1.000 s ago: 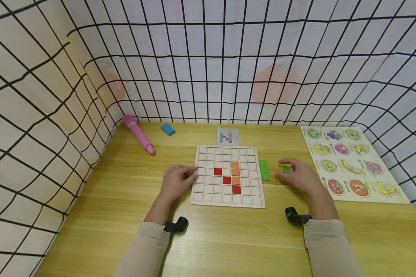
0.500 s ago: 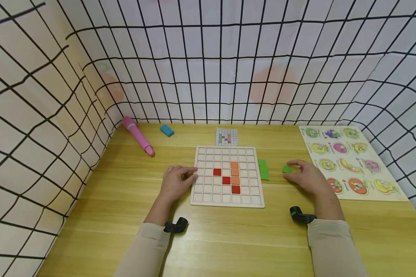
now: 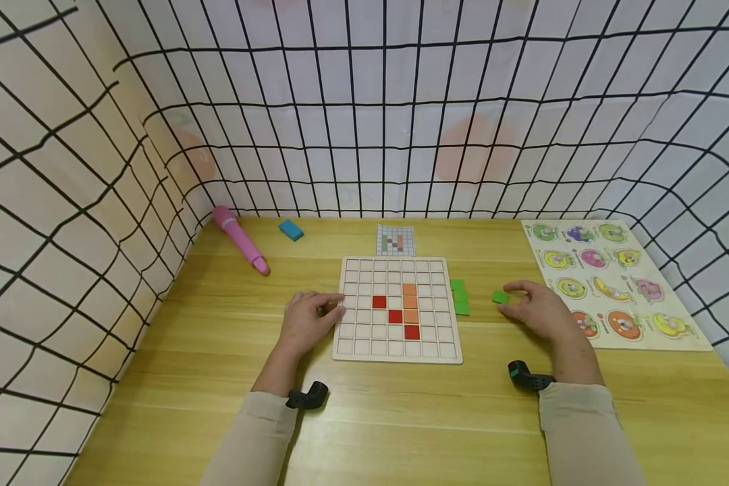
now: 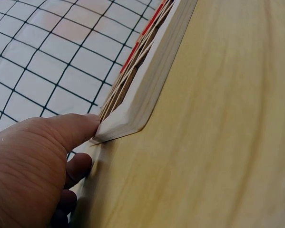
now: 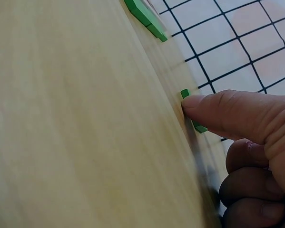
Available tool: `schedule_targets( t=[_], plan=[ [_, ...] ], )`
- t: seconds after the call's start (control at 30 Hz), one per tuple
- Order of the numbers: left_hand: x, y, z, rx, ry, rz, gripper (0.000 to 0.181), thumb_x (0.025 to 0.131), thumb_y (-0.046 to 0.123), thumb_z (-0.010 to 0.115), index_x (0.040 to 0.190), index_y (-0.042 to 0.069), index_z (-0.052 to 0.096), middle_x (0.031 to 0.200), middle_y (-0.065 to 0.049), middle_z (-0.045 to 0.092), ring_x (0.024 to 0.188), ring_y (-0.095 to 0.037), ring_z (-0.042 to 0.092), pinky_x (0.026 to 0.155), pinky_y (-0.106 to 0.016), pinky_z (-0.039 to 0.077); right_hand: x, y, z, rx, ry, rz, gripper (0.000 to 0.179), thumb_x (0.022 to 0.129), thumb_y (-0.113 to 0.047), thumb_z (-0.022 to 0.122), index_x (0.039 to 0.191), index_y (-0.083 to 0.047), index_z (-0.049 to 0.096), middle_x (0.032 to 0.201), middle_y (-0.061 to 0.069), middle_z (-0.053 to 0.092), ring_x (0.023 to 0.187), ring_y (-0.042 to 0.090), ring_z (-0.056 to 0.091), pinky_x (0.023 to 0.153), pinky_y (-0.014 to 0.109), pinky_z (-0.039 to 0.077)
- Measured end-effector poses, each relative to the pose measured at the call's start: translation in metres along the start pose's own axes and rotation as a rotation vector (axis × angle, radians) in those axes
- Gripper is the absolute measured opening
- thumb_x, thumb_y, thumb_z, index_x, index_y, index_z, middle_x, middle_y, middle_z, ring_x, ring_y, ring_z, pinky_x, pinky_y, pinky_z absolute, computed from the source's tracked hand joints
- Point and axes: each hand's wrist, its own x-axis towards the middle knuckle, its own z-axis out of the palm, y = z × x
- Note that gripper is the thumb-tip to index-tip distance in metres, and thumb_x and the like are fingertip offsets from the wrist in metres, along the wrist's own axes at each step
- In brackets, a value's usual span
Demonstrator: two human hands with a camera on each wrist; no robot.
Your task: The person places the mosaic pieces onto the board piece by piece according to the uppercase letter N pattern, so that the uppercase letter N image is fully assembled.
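Note:
A square wooden grid board holds several red tiles and orange tiles. At its left edge is my left hand, with thumb and index fingertips against the rim. In the left wrist view the thumb touches the board's side at a corner. My right hand pinches a small green tile between thumb and index finger, close over the table. In the right wrist view the thumb hides the middle of that green tile. More green tiles lie along the board's right side.
A small pattern card lies behind the board. To the far left are a pink toy microphone and a blue block. A fruit puzzle board lies right of the right hand. Black wire mesh walls the table.
My right hand has shifted to the right, and its thumb and index finger have come to either side of the green tile. The left hand stays at the board's edge.

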Motion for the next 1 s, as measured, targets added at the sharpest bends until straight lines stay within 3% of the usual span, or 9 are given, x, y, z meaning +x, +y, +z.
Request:
schedule_targets(
  t=[0.4,0.67,1.0],
  plan=[
    [0.001,0.001,-0.001,-0.001,-0.01,-0.004,0.03,0.093,0.033,0.074,0.12,0.022,0.077,0.086,0.001,0.067,0.089,-0.02,0.05,0.088,-0.04,0.035,-0.001,-0.003,-0.001,-0.002,0.019,-0.027,0.05,0.097,-0.039,0.068,0.133,-0.005,0.061,0.09,0.007,0.056,0.078,0.02,0.05,0.07,0.033,0.039],
    [0.0,0.001,-0.001,-0.001,-0.013,-0.008,0.03,0.093,0.033,0.074,0.12,0.022,0.077,0.087,0.001,0.067,0.088,-0.02,0.049,0.087,-0.04,0.035,-0.001,-0.002,0.001,-0.019,0.01,-0.021,0.05,0.098,-0.039,0.065,0.134,-0.005,0.06,0.091,0.008,0.058,0.078,0.02,0.052,0.071,0.032,0.04],
    [-0.001,0.003,-0.002,0.001,-0.009,-0.004,0.03,0.093,0.032,0.074,0.12,0.022,0.077,0.086,0.001,0.067,0.087,-0.02,0.049,0.085,-0.039,0.035,-0.001,-0.024,0.001,0.03,0.027,-0.045,0.049,0.098,-0.041,0.066,0.135,-0.009,0.061,0.081,0.004,0.052,0.07,0.02,0.047,0.067,0.033,0.038]
  ],
)
